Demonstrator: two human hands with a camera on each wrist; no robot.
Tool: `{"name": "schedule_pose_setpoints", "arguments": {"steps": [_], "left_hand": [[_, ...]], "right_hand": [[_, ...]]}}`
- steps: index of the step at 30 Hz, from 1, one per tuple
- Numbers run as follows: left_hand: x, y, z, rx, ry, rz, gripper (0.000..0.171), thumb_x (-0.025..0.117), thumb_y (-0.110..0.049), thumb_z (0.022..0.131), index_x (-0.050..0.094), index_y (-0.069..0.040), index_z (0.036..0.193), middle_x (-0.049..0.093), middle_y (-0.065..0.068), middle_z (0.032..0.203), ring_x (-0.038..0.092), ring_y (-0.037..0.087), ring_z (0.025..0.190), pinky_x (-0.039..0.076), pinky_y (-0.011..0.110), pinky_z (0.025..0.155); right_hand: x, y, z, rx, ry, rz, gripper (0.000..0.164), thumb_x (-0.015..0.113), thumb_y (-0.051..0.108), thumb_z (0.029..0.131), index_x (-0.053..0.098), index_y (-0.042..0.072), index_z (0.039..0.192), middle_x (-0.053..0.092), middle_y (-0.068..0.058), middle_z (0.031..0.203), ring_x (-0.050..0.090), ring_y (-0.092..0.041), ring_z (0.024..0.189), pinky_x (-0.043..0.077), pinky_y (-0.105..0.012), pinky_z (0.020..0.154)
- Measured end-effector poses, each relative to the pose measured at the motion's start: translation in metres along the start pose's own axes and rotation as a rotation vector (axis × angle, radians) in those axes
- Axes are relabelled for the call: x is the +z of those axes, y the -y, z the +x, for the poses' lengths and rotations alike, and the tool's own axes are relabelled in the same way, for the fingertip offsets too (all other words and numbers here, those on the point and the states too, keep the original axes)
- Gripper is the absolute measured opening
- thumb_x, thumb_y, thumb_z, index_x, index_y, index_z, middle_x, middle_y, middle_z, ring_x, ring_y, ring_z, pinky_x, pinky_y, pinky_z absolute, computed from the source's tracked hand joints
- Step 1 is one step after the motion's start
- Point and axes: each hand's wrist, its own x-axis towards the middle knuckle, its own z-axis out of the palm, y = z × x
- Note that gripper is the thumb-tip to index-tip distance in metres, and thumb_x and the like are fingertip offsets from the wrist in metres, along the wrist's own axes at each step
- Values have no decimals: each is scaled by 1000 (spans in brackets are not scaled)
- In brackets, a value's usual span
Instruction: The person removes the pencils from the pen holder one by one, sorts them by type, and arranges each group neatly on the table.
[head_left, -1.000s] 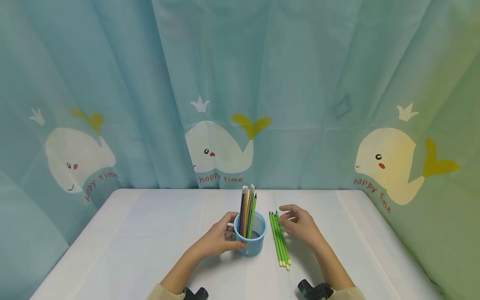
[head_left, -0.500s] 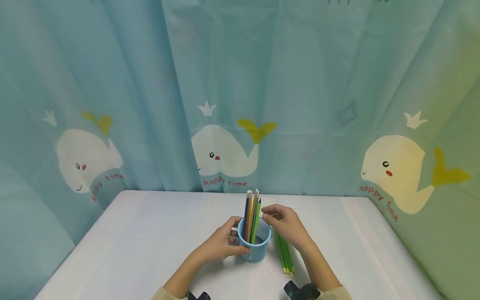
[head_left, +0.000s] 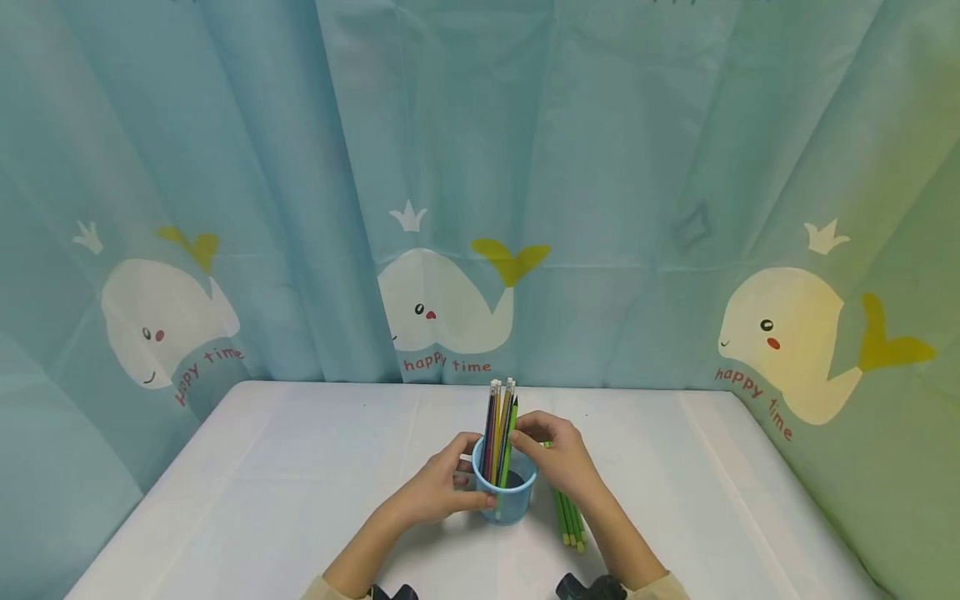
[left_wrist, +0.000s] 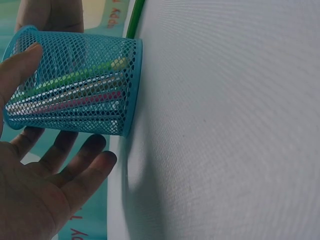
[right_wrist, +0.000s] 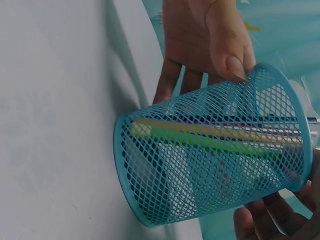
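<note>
1. Fingertips of the right hand (head_left: 558, 454) are now at the upper shaft of the green pencil (head_left: 507, 457) inside the blue mesh pencil cup (head_left: 517, 504). Reads as work on that one pencil, not the loose ones.
2. Right grip: thumb and forefinger close together there; can't tell if they actually pinch it.
3. Left grip: left hand (head_left: 438, 492) holds the cup, thumb on the near side, fingers behind.
4. Green pencil leans in the cup, dark point up, beside other pencils (head_left: 496, 442), eraser ends up. Cup roughly upright on the white tabletop (head_left: 300, 500).
5. Diff: half a second ago, fingertips were short of that pencil; a second ago, over by the loose green pencils (head_left: 571, 523). Cup: about same spot.
</note>
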Motion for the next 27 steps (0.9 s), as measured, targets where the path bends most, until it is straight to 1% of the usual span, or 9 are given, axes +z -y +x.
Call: {"name": "schedule_pose_setpoints", "arguments": {"steps": [5, 7, 10, 15, 17, 20, 23, 27], "left_hand": [[0, 0, 0, -2, 3, -3, 75, 83, -20, 82, 40, -11, 143, 52, 12, 136, 60, 27, 116, 54, 41, 100], [0, 0, -1, 1, 6, -10, 75, 83, -20, 83, 39, -11, 144, 52, 13, 137, 60, 26, 116, 53, 42, 100], [0, 1, 0, 10, 5, -8, 75, 83, -21, 83, 40, -10, 143, 52, 13, 137, 60, 27, 116, 53, 42, 100], [1, 1, 0, 12, 1, 6, 74, 83, -21, 82, 41, -10, 143, 53, 13, 137, 60, 28, 116, 53, 43, 100], [2, 0, 0, 7, 1, 4, 74, 83, -20, 82, 41, -10, 143, 53, 12, 137, 60, 27, 117, 53, 43, 101], [2, 0, 1, 4, 4, -1, 75, 83, -19, 82, 41, -11, 143, 52, 12, 137, 59, 27, 117, 52, 43, 101], [2, -1, 1, 2, 2, -5, 75, 83, -18, 81, 41, -10, 142, 52, 12, 137, 59, 27, 116, 52, 44, 102], [1, -2, -1, 2, -7, -6, 75, 84, -18, 80, 42, -10, 142, 53, 12, 136, 60, 27, 116, 52, 45, 101]], "right_hand": [[1, 2, 0, 22, -40, 17, 10, 73, 23, 92, 70, 15, 98, 71, 2, 96, 64, -14, 92, 54, -39, 87], [-1, 4, 0, 33, -50, 22, 11, 73, 23, 91, 69, 15, 97, 71, 2, 96, 64, -14, 92, 54, -38, 86], [-7, 9, -1, 47, -58, 61, 12, 73, 22, 92, 68, 12, 98, 70, -2, 97, 63, -16, 92, 55, -34, 82], [-22, 18, -2, 70, -59, 186, 18, 69, 19, 95, 63, 4, 103, 67, -10, 104, 66, -20, 97, 60, -30, 79], [-29, 20, -3, 66, -62, 238, 21, 67, 19, 96, 60, 1, 106, 67, -14, 108, 68, -20, 98, 60, -32, 80], [-41, 24, -4, 38, -67, 298, 26, 64, 19, 98, 56, -3, 109, 66, -17, 113, 70, -21, 98, 61, -33, 82], [-52, 26, -6, 18, -78, 339, 27, 61, 19, 100, 54, -3, 112, 67, -15, 113, 71, -21, 96, 61, -34, 83], [-63, 30, -7, 5, -99, 367, 27, 61, 20, 100, 53, -2, 113, 68, -8, 109, 71, -19, 95, 61, -33, 83]]}}
